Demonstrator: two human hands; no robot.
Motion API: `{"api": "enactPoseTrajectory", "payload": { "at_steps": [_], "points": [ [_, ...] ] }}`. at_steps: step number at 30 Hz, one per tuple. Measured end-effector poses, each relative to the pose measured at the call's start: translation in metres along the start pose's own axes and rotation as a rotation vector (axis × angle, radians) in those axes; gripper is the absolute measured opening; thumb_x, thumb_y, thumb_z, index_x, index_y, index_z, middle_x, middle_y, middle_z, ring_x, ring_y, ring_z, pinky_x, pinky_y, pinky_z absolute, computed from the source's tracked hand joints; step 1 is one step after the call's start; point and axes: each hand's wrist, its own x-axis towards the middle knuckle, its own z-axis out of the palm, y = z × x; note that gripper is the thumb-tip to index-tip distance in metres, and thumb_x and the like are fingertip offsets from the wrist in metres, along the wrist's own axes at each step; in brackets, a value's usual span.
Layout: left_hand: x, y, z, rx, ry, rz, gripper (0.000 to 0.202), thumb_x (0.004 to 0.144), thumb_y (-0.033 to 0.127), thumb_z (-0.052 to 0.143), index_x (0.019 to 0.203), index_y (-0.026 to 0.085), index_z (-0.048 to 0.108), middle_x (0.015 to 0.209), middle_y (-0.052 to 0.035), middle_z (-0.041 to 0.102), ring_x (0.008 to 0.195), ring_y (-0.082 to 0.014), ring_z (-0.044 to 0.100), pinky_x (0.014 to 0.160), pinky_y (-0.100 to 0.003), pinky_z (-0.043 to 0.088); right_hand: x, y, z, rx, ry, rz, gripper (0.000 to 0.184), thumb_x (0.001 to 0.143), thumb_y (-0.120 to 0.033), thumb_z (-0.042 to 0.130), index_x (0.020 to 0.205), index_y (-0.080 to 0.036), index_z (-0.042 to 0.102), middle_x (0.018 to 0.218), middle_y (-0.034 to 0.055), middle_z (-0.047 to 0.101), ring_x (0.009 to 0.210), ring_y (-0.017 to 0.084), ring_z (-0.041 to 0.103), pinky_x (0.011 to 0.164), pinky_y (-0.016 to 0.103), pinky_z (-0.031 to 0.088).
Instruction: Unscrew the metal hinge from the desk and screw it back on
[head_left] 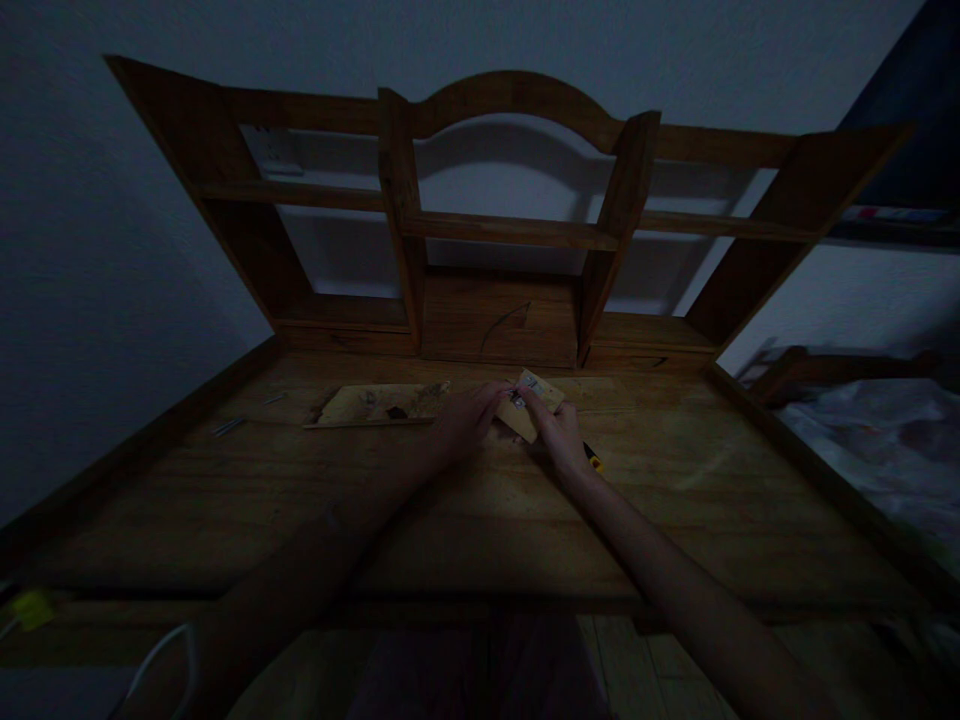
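Note:
My right hand (559, 435) is closed round a small pale wooden board (515, 420) and tilts it just above the desk. A shiny metal fitting (532, 383), perhaps a hinge, lies against the board's face, with my right thumb or finger close to it. From the left, my left hand (469, 420) meets the board's edge, fingertips pinched together at the metal; what they grip is too small and dark to make out. Partly hidden behind my right wrist is a yellow and black tool handle (593, 458).
A long rough strip of wood (352, 403) lies left of my hands. Farther left are thin metal pieces (229, 427) and another small one (275, 398). A wooden shelf unit (502, 232) stands along the desk's back. Raised rims edge the wooden desk (480, 540). Light is dim.

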Motion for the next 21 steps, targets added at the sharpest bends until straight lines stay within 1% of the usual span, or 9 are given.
{"api": "enactPoseTrajectory", "payload": {
  "at_steps": [5, 8, 10, 13, 15, 17, 19, 21],
  "points": [
    [0.0, -0.003, 0.002, 0.008, 0.002, 0.03, 0.041, 0.109, 0.031, 0.028, 0.135, 0.021, 0.058, 0.13, -0.0054, 0.07, 0.119, -0.0177, 0.067, 0.106, -0.032, 0.052, -0.002, -0.005, 0.0, -0.005, 0.011, 0.009, 0.045, 0.08, -0.06, 0.071, 0.088, -0.016, 0.078, 0.091, 0.01, 0.077, 0.086, 0.025, 0.074, 0.072, 0.031, 0.057],
    [0.0, -0.006, 0.004, 0.009, 0.02, 0.059, 0.041, 0.108, 0.029, 0.029, 0.135, 0.021, 0.059, 0.13, -0.0068, 0.07, 0.12, -0.018, 0.066, 0.107, -0.032, 0.051, -0.003, -0.008, 0.0, -0.001, 0.016, -0.013, 0.045, 0.08, -0.06, 0.07, 0.089, -0.017, 0.078, 0.091, 0.0091, 0.076, 0.087, 0.023, 0.072, 0.073, 0.03, 0.057],
    [-0.001, -0.007, 0.003, 0.022, 0.016, 0.103, 0.04, 0.107, 0.026, 0.031, 0.137, 0.02, 0.057, 0.134, -0.0081, 0.068, 0.123, -0.0188, 0.065, 0.11, -0.033, 0.049, -0.003, -0.006, 0.0, 0.007, 0.026, -0.006, 0.046, 0.081, -0.061, 0.069, 0.09, -0.016, 0.077, 0.089, 0.009, 0.076, 0.083, 0.023, 0.072, 0.07, 0.031, 0.056],
    [-0.002, -0.004, -0.004, 0.088, -0.073, 0.172, 0.047, 0.102, 0.018, 0.038, 0.148, 0.02, 0.048, 0.14, -0.0093, 0.063, 0.125, -0.0208, 0.063, 0.106, -0.035, 0.051, -0.001, 0.002, 0.0, 0.009, 0.037, 0.014, 0.049, 0.084, -0.064, 0.065, 0.087, -0.017, 0.076, 0.083, 0.0076, 0.074, 0.076, 0.022, 0.07, 0.064, 0.03, 0.055],
    [-0.002, 0.001, -0.011, 0.161, -0.152, 0.162, 0.056, 0.099, 0.013, 0.041, 0.154, 0.023, 0.041, 0.139, -0.0098, 0.063, 0.12, -0.0222, 0.066, 0.099, -0.035, 0.055, 0.001, 0.006, 0.0, 0.01, 0.053, 0.011, 0.05, 0.084, -0.065, 0.064, 0.083, -0.017, 0.074, 0.081, 0.0066, 0.073, 0.074, 0.021, 0.069, 0.064, 0.029, 0.054],
    [-0.001, 0.008, -0.016, 0.233, -0.209, 0.125, 0.062, 0.097, 0.011, 0.044, 0.156, 0.025, 0.039, 0.135, -0.0099, 0.065, 0.112, -0.0227, 0.068, 0.092, -0.033, 0.056, 0.0, 0.007, -0.002, -0.005, 0.068, 0.006, 0.052, 0.085, -0.067, 0.062, 0.083, -0.016, 0.074, 0.079, 0.0067, 0.072, 0.073, 0.021, 0.068, 0.063, 0.03, 0.053],
    [0.0, 0.014, -0.02, 0.277, -0.25, 0.104, 0.065, 0.096, 0.01, 0.046, 0.158, 0.027, 0.037, 0.134, -0.0094, 0.065, 0.11, -0.0225, 0.069, 0.091, -0.033, 0.056, -0.001, 0.006, -0.005, -0.077, 0.074, -0.022, 0.059, 0.088, -0.07, 0.055, 0.092, -0.015, 0.075, 0.08, 0.0078, 0.071, 0.074, 0.022, 0.068, 0.062, 0.031, 0.053],
    [0.001, 0.018, -0.022, 0.301, -0.276, 0.091, 0.07, 0.095, 0.01, 0.047, 0.16, 0.029, 0.032, 0.135, -0.0088, 0.064, 0.11, -0.0226, 0.069, 0.09, -0.034, 0.056, -0.004, 0.005, -0.009, -0.19, 0.065, -0.089, 0.065, 0.087, -0.072, 0.052, 0.106, -0.014, 0.075, 0.086, 0.0091, 0.072, 0.078, 0.023, 0.068, 0.061, 0.032, 0.054]
  ]
}}
